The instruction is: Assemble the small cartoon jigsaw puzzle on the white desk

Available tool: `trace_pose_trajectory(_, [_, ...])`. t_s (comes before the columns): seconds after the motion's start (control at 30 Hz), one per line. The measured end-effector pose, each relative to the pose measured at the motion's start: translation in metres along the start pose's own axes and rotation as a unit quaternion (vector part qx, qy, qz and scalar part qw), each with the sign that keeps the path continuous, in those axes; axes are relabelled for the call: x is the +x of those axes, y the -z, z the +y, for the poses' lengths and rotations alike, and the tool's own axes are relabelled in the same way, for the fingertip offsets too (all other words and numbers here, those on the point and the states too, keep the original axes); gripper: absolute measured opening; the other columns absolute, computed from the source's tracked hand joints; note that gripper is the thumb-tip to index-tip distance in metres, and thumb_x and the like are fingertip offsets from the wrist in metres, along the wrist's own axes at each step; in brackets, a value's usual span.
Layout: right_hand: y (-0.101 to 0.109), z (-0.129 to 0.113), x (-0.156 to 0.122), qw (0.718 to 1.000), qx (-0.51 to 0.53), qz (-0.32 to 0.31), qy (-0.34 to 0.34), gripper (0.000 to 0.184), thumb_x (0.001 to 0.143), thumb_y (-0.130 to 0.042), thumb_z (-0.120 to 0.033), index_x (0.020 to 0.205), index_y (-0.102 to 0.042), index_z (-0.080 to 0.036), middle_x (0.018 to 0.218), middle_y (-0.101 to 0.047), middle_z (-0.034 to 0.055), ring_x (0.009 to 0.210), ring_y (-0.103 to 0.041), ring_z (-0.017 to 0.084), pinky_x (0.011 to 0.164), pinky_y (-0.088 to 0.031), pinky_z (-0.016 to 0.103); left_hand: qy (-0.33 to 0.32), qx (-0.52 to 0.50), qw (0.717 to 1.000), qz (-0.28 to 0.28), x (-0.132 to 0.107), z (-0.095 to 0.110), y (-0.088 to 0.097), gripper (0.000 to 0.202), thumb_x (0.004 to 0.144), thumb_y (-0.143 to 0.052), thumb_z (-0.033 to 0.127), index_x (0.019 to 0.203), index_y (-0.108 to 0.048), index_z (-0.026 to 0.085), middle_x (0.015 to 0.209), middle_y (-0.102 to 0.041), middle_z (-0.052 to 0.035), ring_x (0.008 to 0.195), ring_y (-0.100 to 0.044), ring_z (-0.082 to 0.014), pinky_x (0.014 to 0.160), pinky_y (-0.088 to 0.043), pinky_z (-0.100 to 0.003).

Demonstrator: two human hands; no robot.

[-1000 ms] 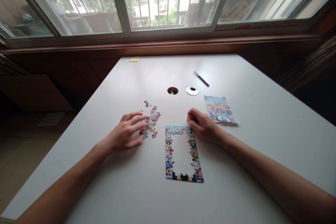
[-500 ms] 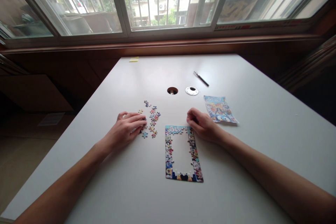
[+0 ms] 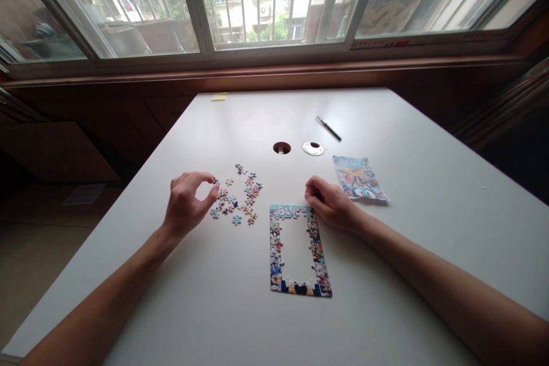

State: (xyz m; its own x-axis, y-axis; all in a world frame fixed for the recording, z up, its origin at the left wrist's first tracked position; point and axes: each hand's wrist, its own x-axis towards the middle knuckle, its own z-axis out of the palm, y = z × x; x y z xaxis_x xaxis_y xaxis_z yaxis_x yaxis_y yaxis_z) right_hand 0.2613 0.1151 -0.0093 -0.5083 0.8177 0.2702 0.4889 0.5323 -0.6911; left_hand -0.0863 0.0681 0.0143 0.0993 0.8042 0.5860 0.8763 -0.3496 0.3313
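My left hand (image 3: pixel 191 200) is raised at the left edge of a scatter of loose jigsaw pieces (image 3: pixel 251 191). Between its thumb and forefinger it pinches a small dark puzzle piece (image 3: pixel 216 182). My right hand (image 3: pixel 326 200) rests on the table with its fingers curled in; whether anything is inside them is hidden. Beside it lies the jigsaw border (image 3: pixel 275 251), an upright rectangle of joined colourful pieces around a bare white middle. The knuckles are close to its top right corner.
A creased picture sheet (image 3: pixel 360 178) lies right of centre on the white table (image 3: pixel 206 303). Farther back are a dark pen (image 3: pixel 329 128), a round silver cap (image 3: pixel 313 148) and a cable hole (image 3: pixel 282 148). A yellow sticker (image 3: pixel 218 97) is at the far edge, below the window.
My left hand has drawn back to the left from over the loose pieces, uncovering them, and now pinches one small piece. My right hand and the border have stayed put.
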Motion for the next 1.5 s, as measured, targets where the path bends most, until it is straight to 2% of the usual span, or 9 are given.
trace_pose_trajectory(0.17, [0.0,0.001,0.0,1.0,-0.001,0.001,0.001,0.01,0.091,-0.049,-0.021,0.084,-0.042,-0.023,0.067,-0.045,-0.0046,0.059,-0.038,0.013,0.059,-0.033,0.027,-0.052,-0.002,0.993,-0.103,-0.004,-0.004,-0.007,0.013,0.094,-0.058,0.029,0.092,-0.07,0.024,0.115,-0.07,-0.002,0.113,-0.058,-0.0238,0.101,-0.036,-0.043])
trace_pose_trajectory(0.47, [-0.001,0.002,-0.001,1.0,0.005,-0.002,-0.001,0.009,0.092,-0.048,-0.022,0.085,-0.042,-0.023,0.067,-0.046,-0.0043,0.059,-0.039,0.013,0.059,-0.033,0.027,-0.073,0.01,0.986,-0.149,-0.006,-0.006,-0.011,0.012,0.092,-0.063,0.026,0.097,-0.073,0.029,0.12,-0.069,-0.0022,0.116,-0.054,-0.0265,0.1,-0.032,-0.048])
trace_pose_trajectory(0.57, [-0.001,0.002,-0.001,1.0,0.008,-0.002,-0.003,0.009,0.091,-0.048,-0.021,0.085,-0.042,-0.023,0.067,-0.045,-0.0045,0.06,-0.039,0.013,0.059,-0.033,0.027,-0.059,-0.022,0.986,-0.153,-0.003,-0.005,-0.008,0.007,0.09,-0.063,0.025,0.089,-0.07,0.025,0.116,-0.07,-0.0027,0.114,-0.056,-0.0261,0.101,-0.033,-0.047])
trace_pose_trajectory(0.7, [-0.001,0.002,0.002,1.0,0.029,0.005,-0.006,0.009,0.089,-0.049,-0.02,0.085,-0.042,-0.022,0.069,-0.046,-0.004,0.062,-0.04,0.013,0.061,-0.033,0.028,-0.002,-0.121,0.988,-0.094,-0.003,0.0,-0.001,0.006,0.091,-0.061,0.024,0.092,-0.066,0.02,0.091,-0.071,-0.0027,0.089,-0.064,-0.0188,0.087,-0.048,-0.036])
trace_pose_trajectory(0.8, [-0.002,0.004,0.005,0.997,0.068,0.02,-0.011,0.009,0.087,-0.05,-0.02,0.084,-0.043,-0.022,0.07,-0.045,-0.0039,0.063,-0.039,0.013,0.061,-0.032,0.028,-0.016,-0.182,0.981,-0.061,-0.005,0.017,-0.003,0.008,0.091,-0.061,0.022,0.095,-0.068,0.02,0.09,-0.07,-0.0038,0.084,-0.065,-0.0173,0.077,-0.053,-0.032])
trace_pose_trajectory(1.0, [0.002,0.009,0.008,0.995,0.103,0.009,-0.003,0.006,0.082,-0.049,-0.017,0.081,-0.045,-0.021,0.071,-0.048,-0.0033,0.064,-0.043,0.012,0.06,-0.035,0.026,-0.064,-0.299,0.934,-0.185,0.005,0.094,-0.043,0.015,0.093,-0.062,0.019,0.102,-0.073,0.021,0.096,-0.073,-0.0051,0.085,-0.069,-0.0165,0.073,-0.058,-0.03])
trace_pose_trajectory(1.1, [0.007,0.01,0.007,0.994,0.103,-0.021,0.012,0.006,0.08,-0.049,-0.014,0.082,-0.049,-0.02,0.072,-0.051,-0.0025,0.064,-0.045,0.012,0.06,-0.037,0.025,-0.081,-0.298,0.931,-0.193,0.012,0.117,-0.068,0.016,0.089,-0.066,0.016,0.102,-0.074,0.022,0.097,-0.074,-0.0046,0.085,-0.07,-0.0169,0.075,-0.058,-0.031])
trace_pose_trajectory(1.23, [0.012,0.01,0.008,0.992,0.088,-0.076,0.04,0.011,0.076,-0.056,-0.01,0.083,-0.058,-0.018,0.079,-0.055,-0.0003,0.069,-0.049,0.012,0.062,-0.04,0.024,-0.107,-0.273,0.941,-0.171,0.015,0.117,-0.083,0.017,0.09,-0.066,0.017,0.104,-0.073,0.023,0.1,-0.074,-0.0045,0.089,-0.067,-0.0188,0.081,-0.054,-0.035])
trace_pose_trajectory(1.5, [0.014,0.008,0.009,0.99,0.07,-0.11,0.054,0.012,0.075,-0.059,-0.009,0.083,-0.061,-0.018,0.085,-0.054,0.0003,0.071,-0.049,0.011,0.063,-0.04,0.024,-0.168,-0.134,0.959,-0.186,0.008,0.108,-0.083,0.013,0.09,-0.067,0.025,0.101,-0.074,0.027,0.1,-0.071,-0.0026,0.095,-0.058,-0.0219,0.085,-0.043,-0.039])
